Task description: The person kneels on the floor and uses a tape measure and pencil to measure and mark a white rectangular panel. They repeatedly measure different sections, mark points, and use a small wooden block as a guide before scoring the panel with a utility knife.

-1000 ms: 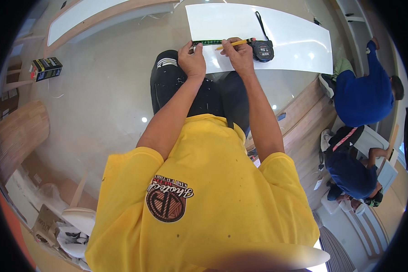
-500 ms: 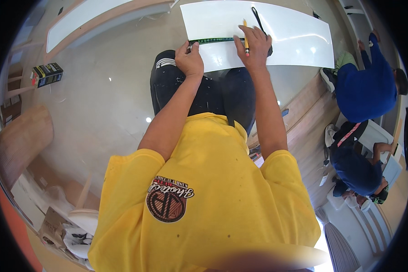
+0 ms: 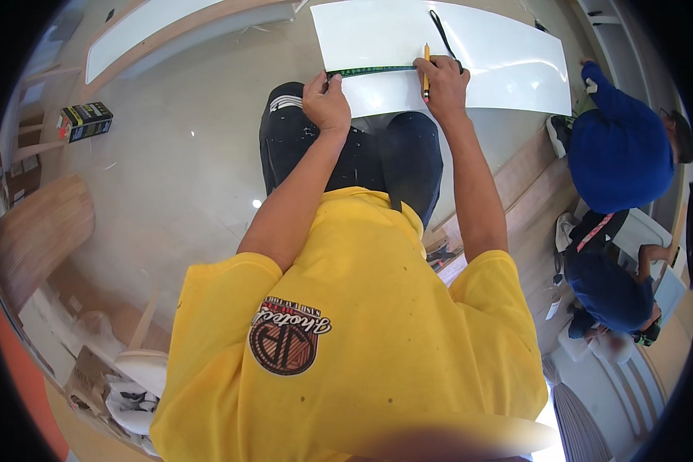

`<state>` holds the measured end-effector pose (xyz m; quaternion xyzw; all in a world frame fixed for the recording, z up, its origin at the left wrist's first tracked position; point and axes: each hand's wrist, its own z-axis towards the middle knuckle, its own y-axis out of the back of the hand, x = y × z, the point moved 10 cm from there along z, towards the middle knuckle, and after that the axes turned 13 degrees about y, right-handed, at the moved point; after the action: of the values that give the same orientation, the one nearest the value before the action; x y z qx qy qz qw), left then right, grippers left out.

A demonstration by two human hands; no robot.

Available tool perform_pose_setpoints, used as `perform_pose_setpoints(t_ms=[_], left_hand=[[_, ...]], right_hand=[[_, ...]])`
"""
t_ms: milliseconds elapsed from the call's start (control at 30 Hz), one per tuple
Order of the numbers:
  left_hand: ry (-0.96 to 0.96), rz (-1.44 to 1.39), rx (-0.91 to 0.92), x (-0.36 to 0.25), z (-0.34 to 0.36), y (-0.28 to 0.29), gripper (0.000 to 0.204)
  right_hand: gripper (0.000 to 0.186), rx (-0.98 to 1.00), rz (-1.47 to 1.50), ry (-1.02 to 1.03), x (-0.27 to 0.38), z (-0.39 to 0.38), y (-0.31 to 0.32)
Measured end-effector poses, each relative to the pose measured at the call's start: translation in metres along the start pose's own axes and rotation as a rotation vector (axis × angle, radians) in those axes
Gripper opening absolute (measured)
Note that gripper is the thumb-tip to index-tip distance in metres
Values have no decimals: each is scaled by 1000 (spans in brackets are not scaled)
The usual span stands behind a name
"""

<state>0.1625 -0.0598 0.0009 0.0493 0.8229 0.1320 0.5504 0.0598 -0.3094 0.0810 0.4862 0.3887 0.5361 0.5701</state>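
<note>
Spanning the left part of the white panel point(image 3: 508, 81): one green tape point(image 3: 376, 71), laid out between two hands. Left hand point(image 3: 327, 106): narrow grip, pinched at the tape's end by the panel's left edge. Right hand point(image 3: 445, 81): grip holding a yellow pencil point(image 3: 426, 75); black strap point(image 3: 440, 29) just beyond; what lay under the palm could not be told. Change: right hand had shifted rightward and pencil had swung from slantwise to point away from the knees point(image 3: 285, 115), leaving more tape bare between the hands, its marks uncovered. Surface: panel glossy, streaked with light; support unclear. Room: pale, shiny floor point(image 3: 185, 177); dark box point(image 3: 86, 123) at left; at right, one co-worker in blue point(image 3: 622, 158), another in navy point(image 3: 607, 273).
</note>
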Motion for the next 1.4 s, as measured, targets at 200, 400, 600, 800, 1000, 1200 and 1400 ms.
perform_pose_setpoints(t_ms=[200,400,600,800,1000,1200,1400], left_hand=[[0,5,24,-4,0,-1,33],[12,7,24,-4,0,-1,33],[-23,-8,29,-6,1,0,35],[-47,29,47,-10,6,-4,33],[-37,88,56,-15,10,-4,33],[-13,39,84,-13,8,-5,36],[2,15,93,-12,12,-5,35]], right_hand=[[24,-117,-112,36,14,3,20],[21,-359,530,51,49,-1,49],[24,-123,1091,-319,63,11,-27],[26,-130,980,-263,61,23,-35],[25,-76,1080,-301,53,27,-41],[25,-126,995,-265,58,21,-38],[26,-110,1006,-291,55,28,-41]])
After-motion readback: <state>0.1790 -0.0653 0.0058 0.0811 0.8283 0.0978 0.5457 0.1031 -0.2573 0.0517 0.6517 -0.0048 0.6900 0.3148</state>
